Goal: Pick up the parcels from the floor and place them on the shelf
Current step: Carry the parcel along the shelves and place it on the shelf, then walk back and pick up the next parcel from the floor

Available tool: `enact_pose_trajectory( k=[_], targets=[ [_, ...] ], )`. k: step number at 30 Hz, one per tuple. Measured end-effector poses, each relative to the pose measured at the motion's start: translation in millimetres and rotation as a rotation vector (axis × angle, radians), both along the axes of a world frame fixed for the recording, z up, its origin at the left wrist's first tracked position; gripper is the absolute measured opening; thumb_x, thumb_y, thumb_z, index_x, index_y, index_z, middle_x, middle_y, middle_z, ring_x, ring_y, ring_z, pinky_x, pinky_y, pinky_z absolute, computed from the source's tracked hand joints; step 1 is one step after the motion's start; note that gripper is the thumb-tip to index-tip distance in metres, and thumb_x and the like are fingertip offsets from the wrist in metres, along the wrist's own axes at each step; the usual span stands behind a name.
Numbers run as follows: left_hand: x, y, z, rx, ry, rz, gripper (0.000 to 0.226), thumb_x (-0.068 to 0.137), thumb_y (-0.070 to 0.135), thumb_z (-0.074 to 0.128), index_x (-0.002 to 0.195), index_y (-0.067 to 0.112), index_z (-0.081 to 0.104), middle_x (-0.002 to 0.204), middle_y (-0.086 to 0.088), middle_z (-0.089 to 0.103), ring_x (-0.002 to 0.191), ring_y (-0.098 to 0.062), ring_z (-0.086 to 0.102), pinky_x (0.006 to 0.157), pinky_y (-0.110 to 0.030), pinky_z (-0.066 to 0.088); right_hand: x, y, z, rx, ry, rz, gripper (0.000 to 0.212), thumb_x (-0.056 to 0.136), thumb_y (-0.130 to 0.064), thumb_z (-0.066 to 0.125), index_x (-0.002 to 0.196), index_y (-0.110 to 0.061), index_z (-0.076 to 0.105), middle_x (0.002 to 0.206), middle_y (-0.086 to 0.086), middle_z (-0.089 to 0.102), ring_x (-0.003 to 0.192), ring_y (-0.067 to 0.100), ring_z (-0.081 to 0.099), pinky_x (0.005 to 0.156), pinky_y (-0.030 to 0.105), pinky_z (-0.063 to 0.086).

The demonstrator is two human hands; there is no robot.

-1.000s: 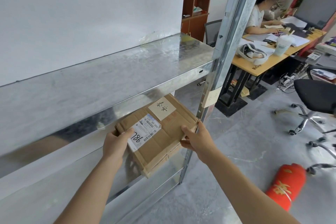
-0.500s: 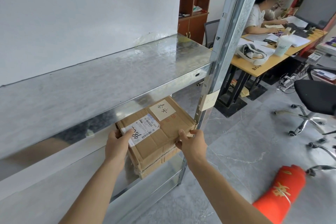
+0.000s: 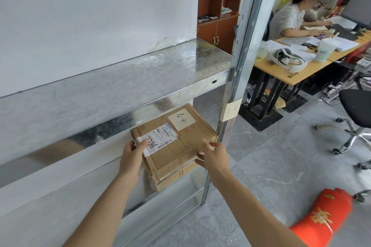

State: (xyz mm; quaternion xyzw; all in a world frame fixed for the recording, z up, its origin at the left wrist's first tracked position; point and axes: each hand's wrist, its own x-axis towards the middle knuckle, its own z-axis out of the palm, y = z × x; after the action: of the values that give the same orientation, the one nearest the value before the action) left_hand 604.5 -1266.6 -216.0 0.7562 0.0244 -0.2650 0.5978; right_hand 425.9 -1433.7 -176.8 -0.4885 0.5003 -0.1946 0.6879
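both hands, left hand (image 3: 131, 156) and right hand (image 3: 212, 155), have fingers pinching the flat brown cardboard parcel (image 3: 176, 144); slide it level beneath the upper galvanised steel shelf (image 3: 120, 84), clear of the steel upright post (image 3: 236, 78).

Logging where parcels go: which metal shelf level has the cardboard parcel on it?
The lower shelf, under the bare upper shelf. Both the left hand and right hand grip the cardboard parcel there.
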Motion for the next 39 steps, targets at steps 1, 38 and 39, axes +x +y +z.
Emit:
enact_pose_trajectory(
  k=[1, 38, 39],
  targets=[
    [-7.1, 2.7, 7.8, 0.017, -0.006, 0.01, 0.09, 0.067, 0.068, 0.071, 0.143, 0.022, 0.055, 0.141, -0.006, 0.068, 0.132, -0.03, 0.062, 0.114, -0.056, 0.047, -4.0, -0.2, 1.4, 0.017, -0.011, 0.021, 0.052, 0.102, -0.036, 0.059, 0.144, -0.012, 0.042, 0.104, 0.003, 0.063, 0.106, 0.031, 0.073, 0.084, 0.046, 0.065],
    [-259.4, 640.6, 104.2, -0.811, -0.118, 1.04, 0.063, 0.105, 0.054, 0.037, 0.14, 0.009, 0.064, 0.139, -0.02, 0.07, 0.132, -0.038, 0.064, 0.106, -0.054, 0.051, 5.9, 601.2, 100.9, 0.276, -0.479, 1.311, 0.049, 0.108, -0.047, 0.034, 0.13, -0.021, 0.069, 0.135, 0.009, 0.072, 0.124, 0.032, 0.07, 0.109, 0.049, 0.05],
    [-269.5, 662.2, 101.1, -0.814, -0.129, 1.075, 0.063, 0.105, 0.054, 0.036, 0.139, 0.009, 0.065, 0.139, -0.02, 0.07, 0.131, -0.037, 0.064, 0.104, -0.053, 0.052, 1.8, 628.8, 99.7, 0.279, -0.466, 1.354, 0.048, 0.108, -0.047, 0.034, 0.129, -0.022, 0.069, 0.135, 0.009, 0.072, 0.123, 0.031, 0.07, 0.11, 0.049, 0.05]
  ],
)
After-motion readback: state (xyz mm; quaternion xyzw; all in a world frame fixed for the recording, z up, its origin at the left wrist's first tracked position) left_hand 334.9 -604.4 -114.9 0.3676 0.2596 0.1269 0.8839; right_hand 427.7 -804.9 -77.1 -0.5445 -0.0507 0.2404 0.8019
